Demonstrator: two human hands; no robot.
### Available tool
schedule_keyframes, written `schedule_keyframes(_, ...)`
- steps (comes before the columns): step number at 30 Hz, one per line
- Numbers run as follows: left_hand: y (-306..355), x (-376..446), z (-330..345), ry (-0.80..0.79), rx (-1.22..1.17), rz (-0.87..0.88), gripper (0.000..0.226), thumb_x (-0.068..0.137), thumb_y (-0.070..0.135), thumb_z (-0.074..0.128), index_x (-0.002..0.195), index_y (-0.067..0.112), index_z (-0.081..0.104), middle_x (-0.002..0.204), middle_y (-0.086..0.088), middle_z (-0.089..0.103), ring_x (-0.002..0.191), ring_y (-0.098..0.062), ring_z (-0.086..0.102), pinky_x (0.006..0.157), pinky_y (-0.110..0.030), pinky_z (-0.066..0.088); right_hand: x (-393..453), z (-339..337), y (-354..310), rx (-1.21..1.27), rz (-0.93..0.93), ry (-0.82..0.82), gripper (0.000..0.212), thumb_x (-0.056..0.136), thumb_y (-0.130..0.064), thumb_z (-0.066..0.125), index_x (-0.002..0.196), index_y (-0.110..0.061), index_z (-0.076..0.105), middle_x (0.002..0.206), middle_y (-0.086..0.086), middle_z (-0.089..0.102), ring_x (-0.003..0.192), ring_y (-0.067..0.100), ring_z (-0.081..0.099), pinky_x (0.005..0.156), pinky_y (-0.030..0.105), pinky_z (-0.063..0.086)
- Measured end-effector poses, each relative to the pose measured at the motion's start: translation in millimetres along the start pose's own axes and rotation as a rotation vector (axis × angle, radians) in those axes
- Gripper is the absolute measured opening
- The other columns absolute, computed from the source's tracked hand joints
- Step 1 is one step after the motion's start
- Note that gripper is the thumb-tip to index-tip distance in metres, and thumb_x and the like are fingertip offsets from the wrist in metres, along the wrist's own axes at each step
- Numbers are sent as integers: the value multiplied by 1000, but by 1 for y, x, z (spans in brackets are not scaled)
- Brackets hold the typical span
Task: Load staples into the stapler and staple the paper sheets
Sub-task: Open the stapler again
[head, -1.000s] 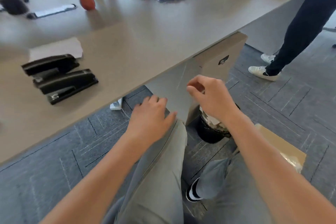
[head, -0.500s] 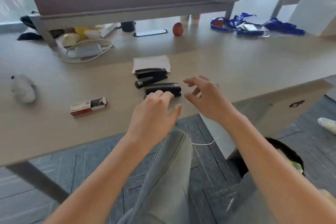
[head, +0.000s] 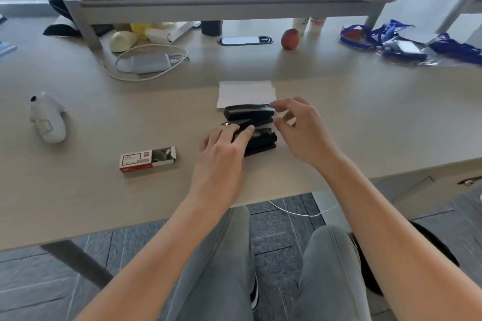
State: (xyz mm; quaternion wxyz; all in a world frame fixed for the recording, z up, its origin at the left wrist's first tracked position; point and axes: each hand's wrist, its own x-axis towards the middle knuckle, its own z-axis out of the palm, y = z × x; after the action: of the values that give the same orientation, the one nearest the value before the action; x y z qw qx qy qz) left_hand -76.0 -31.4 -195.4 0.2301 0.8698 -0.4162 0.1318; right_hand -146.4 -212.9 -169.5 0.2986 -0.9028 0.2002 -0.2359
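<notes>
On the desk (head: 78, 190), seen from the head camera, two black staplers lie side by side; take the near stapler (head: 260, 144) as the landmark. Just beyond it lies the far stapler (head: 250, 112), whose back edge overlaps the paper sheets (head: 245, 91). Well to its left sits the staple box (head: 147, 159), one end flap open.

My left hand (head: 224, 148) rests over the near stapler's left end, fingers fairly straight and laid along its top; whether they truly hold it I cannot tell. My right hand (head: 302, 128) hovers at the right ends of both staplers, half open, thumb and forefinger curled toward the far stapler's tip but not plainly pinching anything.

By my judgement a stapler is rigid, fairly weighty for its size and smooth-cased, so it could skid on the desk; best pin the base with one hand and lift the top arm at its free end with the other. The sheets will be light and floppy, and the staple strip brittle, so take it by its sides
</notes>
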Motion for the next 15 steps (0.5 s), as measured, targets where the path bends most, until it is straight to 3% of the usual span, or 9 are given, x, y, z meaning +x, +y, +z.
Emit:
schedule_keyframes(4,-17,2,-6,8,-33,-21,60,85,-8,60,139,19,58,128,-6,62,115,-29,54,92,-42,46,32,10,-4,-40,-50,-157,48,98,-3,60,142,-20,63,140,2,61,133,21,51,111,31,38)
schedule_keyframes(7,-22,2,-11,-11,-71,-30,59,86,-6,60,139,20,58,126,-3,62,114,-27,53,84,-42,50,42,16,-5,-25,-75,-252,47,96,1,58,137,-20,66,133,4,66,127,23,57,111,37,42)
schedule_keyframes(11,-24,4,-13,-29,-96,-41,57,88,-3,60,138,22,58,124,0,60,114,-24,51,80,-44,53,35,13,2,-22,-48,-227,42,98,-2,58,134,-23,64,124,1,65,114,18,56,99,34,43)
schedule_keyframes(15,-22,5,-13,-31,-132,-55,52,91,-2,56,136,24,58,120,1,60,112,-22,49,76,-42,53,16,1,17,-34,-10,-167,41,100,-3,57,134,-25,62,124,-3,62,116,20,54,93,31,38)
